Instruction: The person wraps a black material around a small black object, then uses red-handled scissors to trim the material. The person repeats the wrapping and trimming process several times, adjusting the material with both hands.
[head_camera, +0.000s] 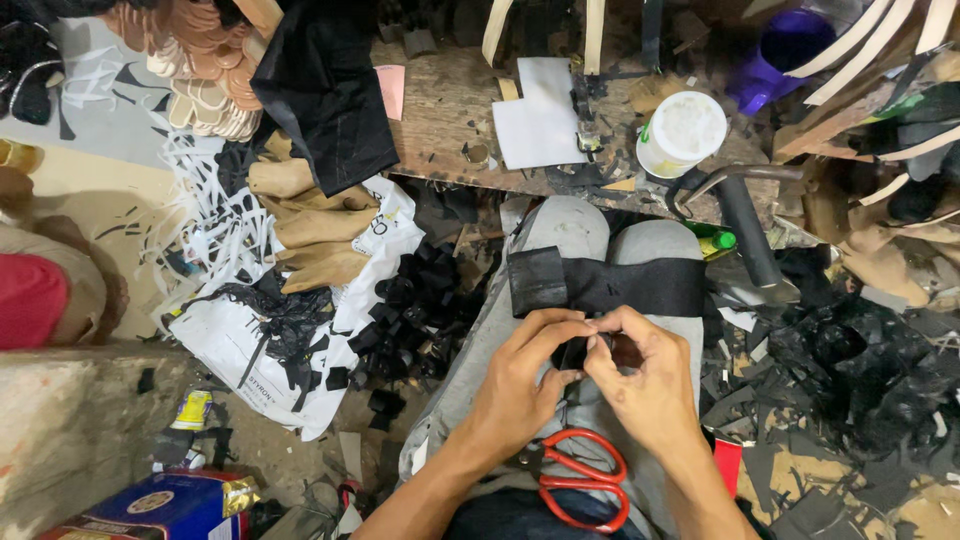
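You sit on a scrap-strewn floor (120, 200), a worn board (450, 110) beyond your knees. Nearer than the board, a black strap (610, 285) crosses your lap; your left hand (520, 385) and right hand (650, 385) pinch a small black piece (572, 352) above red scissors (585, 480).

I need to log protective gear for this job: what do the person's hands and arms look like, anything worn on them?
Both are bare. The left hand and right hand have no gloves, and no rings, watch or bands show. The forearms are uncovered down to the lower edge of the picture, with no sleeve in sight. The fingers are uncovered too, with no tape or bandage visible.
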